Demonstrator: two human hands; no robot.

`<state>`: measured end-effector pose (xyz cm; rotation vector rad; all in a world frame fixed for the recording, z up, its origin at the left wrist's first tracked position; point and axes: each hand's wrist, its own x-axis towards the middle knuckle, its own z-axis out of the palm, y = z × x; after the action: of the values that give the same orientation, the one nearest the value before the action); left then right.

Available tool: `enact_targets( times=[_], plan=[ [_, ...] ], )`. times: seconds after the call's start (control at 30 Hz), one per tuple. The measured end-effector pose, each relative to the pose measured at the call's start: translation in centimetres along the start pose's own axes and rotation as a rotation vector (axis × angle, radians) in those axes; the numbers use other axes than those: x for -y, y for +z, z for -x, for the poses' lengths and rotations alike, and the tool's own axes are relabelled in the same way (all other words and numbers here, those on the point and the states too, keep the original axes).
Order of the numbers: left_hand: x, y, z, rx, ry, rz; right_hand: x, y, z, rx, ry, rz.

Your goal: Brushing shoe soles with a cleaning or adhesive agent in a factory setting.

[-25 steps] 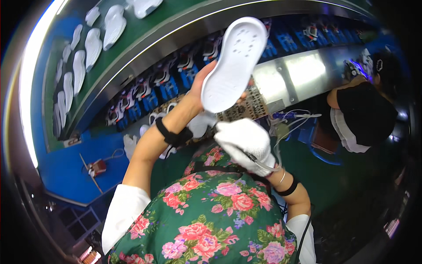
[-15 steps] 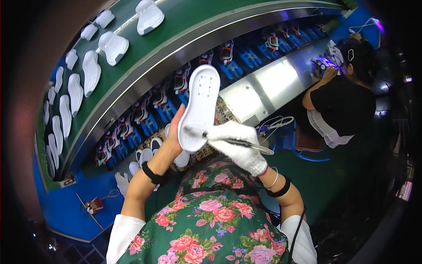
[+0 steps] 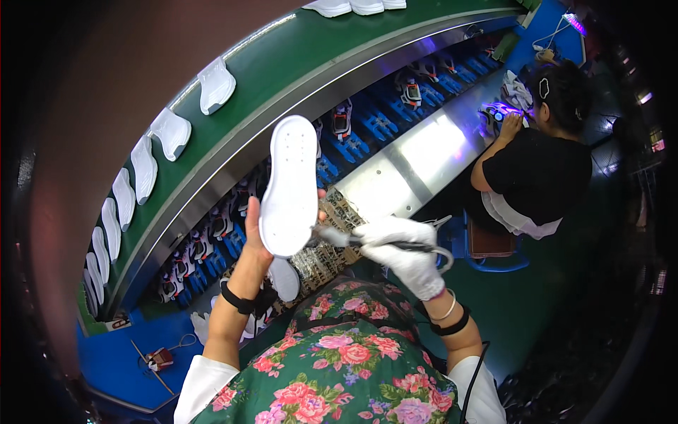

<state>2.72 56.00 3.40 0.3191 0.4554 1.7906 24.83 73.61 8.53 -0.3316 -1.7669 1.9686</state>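
My left hand (image 3: 256,240) holds a white shoe sole (image 3: 289,185) upright by its lower edge, bottom face toward me. My right hand (image 3: 402,251), in a white glove, grips a thin dark tool (image 3: 353,242) whose tip touches the sole's lower right edge. Both wrists carry black bands. A second white sole (image 3: 284,278) lies just below the raised one, partly hidden by my left forearm.
A green conveyor belt (image 3: 261,63) curves across the top carrying several white soles (image 3: 215,85). Below it, blue racks (image 3: 353,145) hold shoes. A person in a black top (image 3: 537,169) works at the right by a purple light. A steel bench surface (image 3: 417,155) lies between us.
The view has swung, and the raised sole now sits left of centre. My gloved right hand has come up from my lap and brought the tool tip against the sole's edge.
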Motion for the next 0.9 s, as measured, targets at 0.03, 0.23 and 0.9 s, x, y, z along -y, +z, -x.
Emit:
enact_targets(
  times=[0.03, 0.23, 0.9],
  plan=[
    [-0.9, 0.7, -0.7, 0.027, 0.035, -0.106, 0.3, -1.0, 0.1, -0.067, 0.046, 0.019],
    [-7.8, 3.1, -12.9, 0.185, 0.28, 0.09, -2.3, -4.1, 0.1, -0.161, 0.086, 0.081],
    [-15.1, 2.4, -43.2, -0.652, 0.236, -2.189, -9.1, -9.5, 1.2, -0.232, 0.321, -0.132]
  ],
)
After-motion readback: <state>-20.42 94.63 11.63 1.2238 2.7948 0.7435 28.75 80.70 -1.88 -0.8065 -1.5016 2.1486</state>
